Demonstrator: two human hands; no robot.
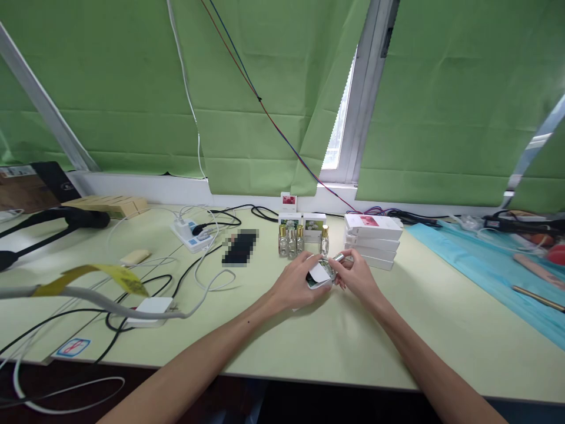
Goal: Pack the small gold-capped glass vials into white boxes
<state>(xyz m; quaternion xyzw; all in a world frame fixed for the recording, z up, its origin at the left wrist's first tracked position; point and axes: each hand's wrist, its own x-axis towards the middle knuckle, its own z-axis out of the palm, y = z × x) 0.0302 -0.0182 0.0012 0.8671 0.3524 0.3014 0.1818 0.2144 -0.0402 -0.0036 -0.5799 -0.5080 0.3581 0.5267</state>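
My left hand [296, 281] is wrapped round a small white box [319, 273] whose end flap stands up and whose side shows dark green print. At the box's right end, my right hand [356, 274] pinches a small glass bottle with a silver cap [338, 258]. Fingers partly cover it, and I cannot tell whether its base is inside the box. Just behind my hands, several clear glass bottles [291, 241] with gold or silver caps stand upright. A single gold-capped bottle [325, 240] stands to their right.
White boxes with a red picture [373, 231] are stacked to the right. Small printed cartons [314, 225] stand behind the bottles. A blurred dark phone-like object [241, 247], a power strip [194, 234] and tangled cables lie left. Blue sheeting [481, 277] covers the right side.
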